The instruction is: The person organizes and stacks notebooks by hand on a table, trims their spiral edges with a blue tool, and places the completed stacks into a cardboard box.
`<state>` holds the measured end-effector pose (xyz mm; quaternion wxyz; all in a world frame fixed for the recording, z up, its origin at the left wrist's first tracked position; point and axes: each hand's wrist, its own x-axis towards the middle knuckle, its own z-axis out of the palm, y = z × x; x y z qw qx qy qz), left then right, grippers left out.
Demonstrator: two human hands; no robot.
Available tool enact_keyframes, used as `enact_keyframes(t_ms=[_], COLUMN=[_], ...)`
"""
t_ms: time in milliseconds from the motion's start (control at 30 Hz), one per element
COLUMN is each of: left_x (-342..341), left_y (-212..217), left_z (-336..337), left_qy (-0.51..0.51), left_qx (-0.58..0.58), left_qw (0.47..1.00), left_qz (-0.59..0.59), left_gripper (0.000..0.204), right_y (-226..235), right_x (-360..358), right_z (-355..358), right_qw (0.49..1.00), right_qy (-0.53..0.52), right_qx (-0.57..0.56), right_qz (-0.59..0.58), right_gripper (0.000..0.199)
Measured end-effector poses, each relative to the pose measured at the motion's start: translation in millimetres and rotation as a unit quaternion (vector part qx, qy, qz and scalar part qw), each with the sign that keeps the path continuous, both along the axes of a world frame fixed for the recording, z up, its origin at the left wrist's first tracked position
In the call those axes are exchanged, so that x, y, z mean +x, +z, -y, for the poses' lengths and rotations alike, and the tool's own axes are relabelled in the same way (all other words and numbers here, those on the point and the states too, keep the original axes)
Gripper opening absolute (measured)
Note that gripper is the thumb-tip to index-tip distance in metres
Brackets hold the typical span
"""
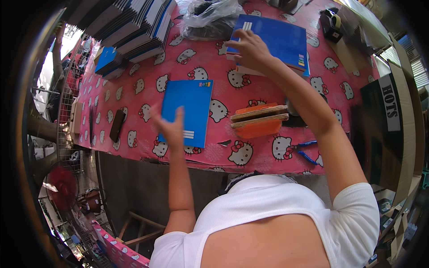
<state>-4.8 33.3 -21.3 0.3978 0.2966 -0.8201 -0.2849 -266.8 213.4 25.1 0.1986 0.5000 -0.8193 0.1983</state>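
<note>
A light blue notebook (190, 107) lies on the pink table, left of the middle. Over its left side hovers my left hand (169, 127), slightly blurred, its thumb and fingers apart and nothing in it. Farther off to the right is a stack of dark blue notebooks (279, 42). My right hand (251, 48) reaches to the left edge of that stack, fingers spread over the top cover; whether the fingertips press on it I cannot tell.
Tall stacks of notebooks (134, 27) stand at the far left, near a clear plastic bag (210, 20). Orange-and-brown blocks (259, 120) and blue-handled pliers (306, 152) lie near the front edge. A dark bar (117, 126) rests left; a tape dispenser (330, 26) sits far right.
</note>
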Motion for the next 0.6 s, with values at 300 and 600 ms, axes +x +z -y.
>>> enact_keyframes(t_ms=[300, 600], left_x=[-43.1, -47.2], left_y=[19.3, 33.4], left_z=[-133.9, -116.6], left_qy=[-0.438, -0.486], left_qx=[-0.099, -0.060], left_qw=[0.827, 0.843], left_qz=[0.338, 0.224], left_gripper=[0.055, 0.056], right_y=[20.0, 25.1], right_x=[-52.5, -60.8], right_z=[62.4, 51.9], right_qw=[0.953, 0.965], right_qy=[0.130, 0.106], right_qx=[0.232, 0.212], right_qz=[0.144, 0.114], right_gripper=[0.030, 0.039])
